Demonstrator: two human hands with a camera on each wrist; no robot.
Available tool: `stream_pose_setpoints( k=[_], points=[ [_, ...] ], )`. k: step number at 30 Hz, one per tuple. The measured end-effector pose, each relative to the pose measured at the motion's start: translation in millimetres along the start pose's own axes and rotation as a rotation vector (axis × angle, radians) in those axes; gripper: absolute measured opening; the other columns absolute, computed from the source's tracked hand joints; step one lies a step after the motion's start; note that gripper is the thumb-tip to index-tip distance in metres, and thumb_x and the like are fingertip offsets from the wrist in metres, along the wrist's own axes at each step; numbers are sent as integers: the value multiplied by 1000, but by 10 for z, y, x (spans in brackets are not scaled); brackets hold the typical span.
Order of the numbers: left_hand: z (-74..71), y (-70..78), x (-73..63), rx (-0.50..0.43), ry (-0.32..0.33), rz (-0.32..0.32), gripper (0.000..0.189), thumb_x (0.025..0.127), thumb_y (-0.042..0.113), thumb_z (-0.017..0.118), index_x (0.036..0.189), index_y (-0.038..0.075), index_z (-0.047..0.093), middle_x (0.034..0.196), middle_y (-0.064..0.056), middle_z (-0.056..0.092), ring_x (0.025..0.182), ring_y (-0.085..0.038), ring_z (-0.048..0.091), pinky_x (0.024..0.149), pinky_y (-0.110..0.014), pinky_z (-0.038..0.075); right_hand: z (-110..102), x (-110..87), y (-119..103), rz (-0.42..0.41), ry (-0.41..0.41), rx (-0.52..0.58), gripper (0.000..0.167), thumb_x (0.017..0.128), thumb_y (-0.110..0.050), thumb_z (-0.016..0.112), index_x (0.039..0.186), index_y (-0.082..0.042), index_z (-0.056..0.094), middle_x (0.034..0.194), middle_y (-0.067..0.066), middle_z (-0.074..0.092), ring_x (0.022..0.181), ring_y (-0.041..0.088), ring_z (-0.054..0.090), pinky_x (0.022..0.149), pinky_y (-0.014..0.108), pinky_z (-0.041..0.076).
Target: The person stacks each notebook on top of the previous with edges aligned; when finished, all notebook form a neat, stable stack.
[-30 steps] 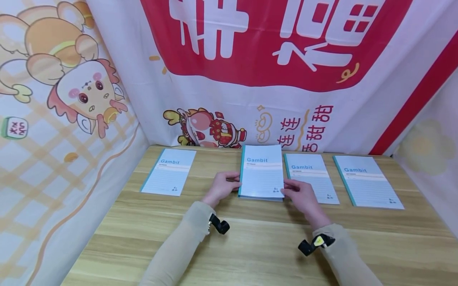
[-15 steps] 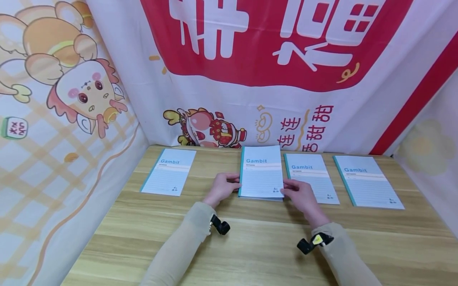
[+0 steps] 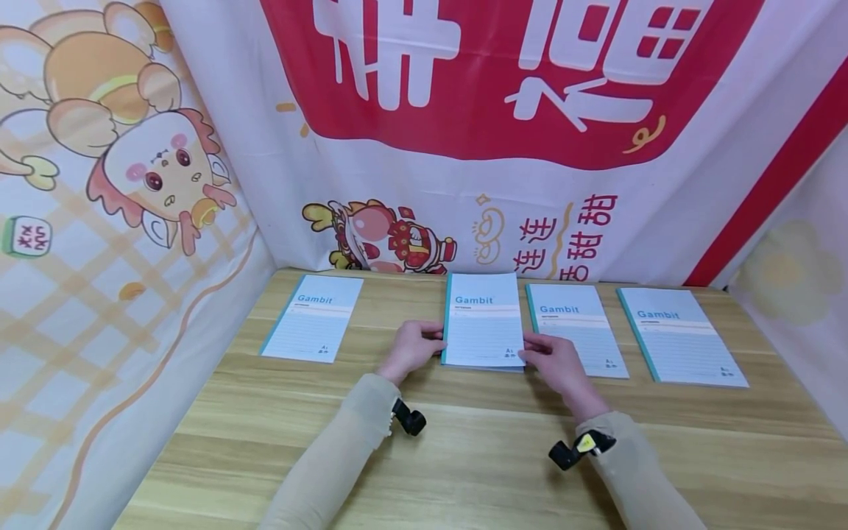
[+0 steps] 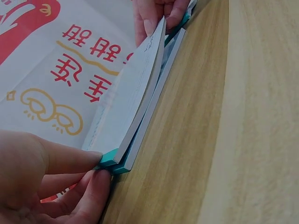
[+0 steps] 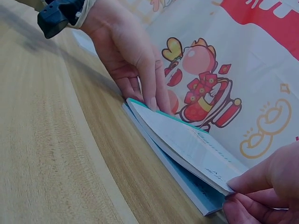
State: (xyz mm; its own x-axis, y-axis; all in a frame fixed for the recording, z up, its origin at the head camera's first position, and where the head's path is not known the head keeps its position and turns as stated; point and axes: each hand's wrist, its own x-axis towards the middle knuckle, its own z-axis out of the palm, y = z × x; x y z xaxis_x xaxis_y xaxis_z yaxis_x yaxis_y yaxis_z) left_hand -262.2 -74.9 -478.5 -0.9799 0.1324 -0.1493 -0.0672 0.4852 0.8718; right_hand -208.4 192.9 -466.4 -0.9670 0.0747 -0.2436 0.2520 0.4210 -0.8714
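Upper notebook (image 3: 482, 321) seemingly lowered, between both hands (image 3: 412, 347)

And down eases the upper notebook (image 3: 482, 324), its far edge now slightly lower in the head view than 1 second ago.

The left hand (image 3: 409, 347) and right hand (image 3: 559, 366) face one another, near but apart, the right set slightly closer to the person's body. Behind the left hand, the left forearm (image 3: 338, 456) runs back and outward to the left; behind the right hand, the right forearm (image 3: 639, 471) slants back and outward to the right. Both forearms are sleeved to about the wrist, leaving the hands bare. The left hand's fingers (image 4: 74, 158) reach inward, bent, one tip above another in a pinch. The right hand's fingers (image 5: 254, 179) point toward the left hand, the upper tip close over the lower, also pinching.
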Motion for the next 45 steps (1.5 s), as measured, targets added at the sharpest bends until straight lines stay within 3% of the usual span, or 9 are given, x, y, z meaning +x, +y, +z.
stream_pose_setpoints(
  k=[26, 33, 45],
  points=[
    [-32, 89, -24, 78, -37, -34, 37, 94, 9, 74, 131, 7, 69, 108, -3, 71, 102, -20, 61, 96, -41, 52, 51, -5, -6, -50, 37, -99, 44, 102, -15, 64, 143, -3, 56, 129, 15, 62, 119, 30, 56, 100, 46, 49],
    [-20, 92, -29, 110, -28, -12, 36, 94, 10, 74, 129, 7, 70, 106, -2, 72, 101, -19, 62, 96, -40, 51, 45, 1, 2, -98, 42, -169, 43, 100, -12, 65, 142, -1, 57, 129, 17, 64, 117, 31, 57, 100, 48, 49],
    [14, 61, -36, 104, -3, -10, 33, 95, 9, 73, 128, 7, 71, 111, -3, 72, 104, -19, 63, 96, -39, 52, 54, -28, 23, -108, 41, -163, 46, 98, -10, 67, 142, -3, 57, 132, 17, 63, 120, 30, 57, 99, 48, 50]
  ],
)
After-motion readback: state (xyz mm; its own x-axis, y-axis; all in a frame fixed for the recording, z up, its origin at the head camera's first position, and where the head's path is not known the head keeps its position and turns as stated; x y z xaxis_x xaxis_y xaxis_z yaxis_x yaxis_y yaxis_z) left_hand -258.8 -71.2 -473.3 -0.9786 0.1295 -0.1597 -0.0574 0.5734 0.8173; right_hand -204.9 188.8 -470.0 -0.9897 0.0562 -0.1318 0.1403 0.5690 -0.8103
